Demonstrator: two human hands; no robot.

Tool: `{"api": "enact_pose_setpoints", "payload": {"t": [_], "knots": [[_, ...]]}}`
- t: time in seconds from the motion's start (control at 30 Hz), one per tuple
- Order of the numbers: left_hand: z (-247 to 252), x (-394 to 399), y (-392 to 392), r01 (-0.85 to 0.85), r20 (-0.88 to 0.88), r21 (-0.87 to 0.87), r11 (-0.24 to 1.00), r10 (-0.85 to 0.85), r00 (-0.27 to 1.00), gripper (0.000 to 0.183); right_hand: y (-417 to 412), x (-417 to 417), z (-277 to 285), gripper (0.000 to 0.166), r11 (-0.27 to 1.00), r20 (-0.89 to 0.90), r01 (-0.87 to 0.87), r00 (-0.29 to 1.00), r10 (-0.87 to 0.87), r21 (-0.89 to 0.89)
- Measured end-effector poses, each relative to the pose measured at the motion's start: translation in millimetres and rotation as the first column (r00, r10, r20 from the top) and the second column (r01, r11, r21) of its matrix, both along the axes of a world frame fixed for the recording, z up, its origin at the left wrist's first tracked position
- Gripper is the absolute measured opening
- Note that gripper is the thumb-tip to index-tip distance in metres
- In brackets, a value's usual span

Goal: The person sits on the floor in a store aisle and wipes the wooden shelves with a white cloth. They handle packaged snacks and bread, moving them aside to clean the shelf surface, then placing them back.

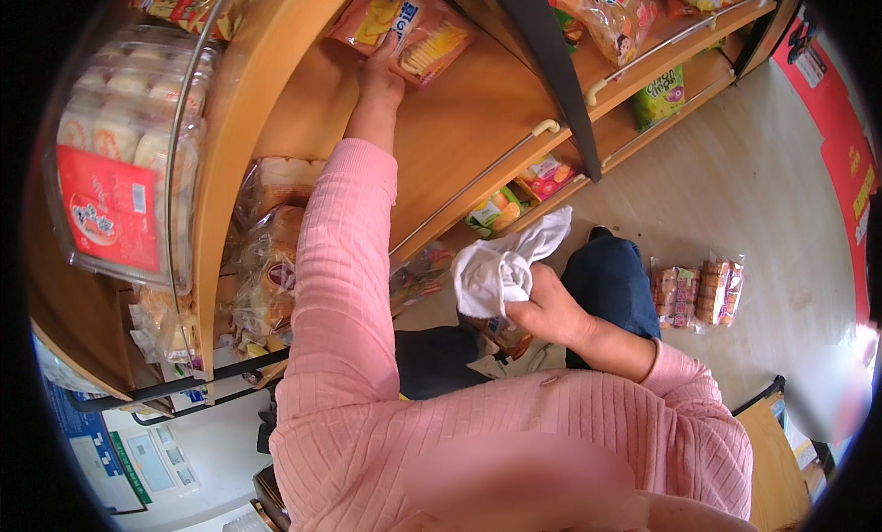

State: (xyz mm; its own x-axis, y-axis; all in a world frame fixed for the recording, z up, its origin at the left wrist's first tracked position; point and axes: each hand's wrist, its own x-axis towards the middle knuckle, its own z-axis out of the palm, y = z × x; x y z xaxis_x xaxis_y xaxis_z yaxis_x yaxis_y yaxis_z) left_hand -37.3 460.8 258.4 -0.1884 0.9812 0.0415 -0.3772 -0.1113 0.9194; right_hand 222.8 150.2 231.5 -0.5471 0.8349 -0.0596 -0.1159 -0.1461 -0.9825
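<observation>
My left arm reaches deep onto a wooden shelf (468,139). There my left hand (380,80) grips the near edge of a pink-orange snack package (434,46), thumb on top; the fingers underneath are hidden. The package bears writing and pictures of biscuits. In front of my body, my right hand (551,308) is closed around a bunched white cloth (493,277), one end of which sticks out toward the shelf edge. Bagged bread loaves (279,249) sit on the same shelf, left of my forearm.
A metal guard rail (475,180) runs along the shelf front. Clear plastic boxes of pastries (127,160) stand on the upper shelf at left. Fruit-printed snack packs (496,208) lie lower down. Wrapped snack packs (696,291) rest on the floor at right, beyond my knee.
</observation>
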Motion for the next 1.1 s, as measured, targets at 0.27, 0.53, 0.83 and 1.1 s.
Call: {"api": "enact_pose_setpoints", "payload": {"t": [0.27,0.53,0.83,1.1], "knots": [[-5,17,0,0.040,-0.221,0.065,0.997,-0.025,0.975,0.045,5,-1,2,0.020,0.997,0.027,-0.028,0.999,0.026,0.070],[10,43,-17,-0.213,-0.124,-0.079,0.974,0.202,0.972,0.056,5,-5,-1,0.022,0.991,0.017,-0.118,0.993,0.119,-0.069],[30,50,-182,-0.174,-0.084,0.109,0.979,0.183,0.979,0.034,8,-8,-5,0.032,0.984,-0.263,0.177,0.949,-0.171,0.000],[-129,11,-439,-0.415,-0.013,-0.441,0.796,0.457,0.889,0.024,-1,-14,-8,0.036,0.863,-0.248,0.280,0.879,-0.406,-0.420]]}}
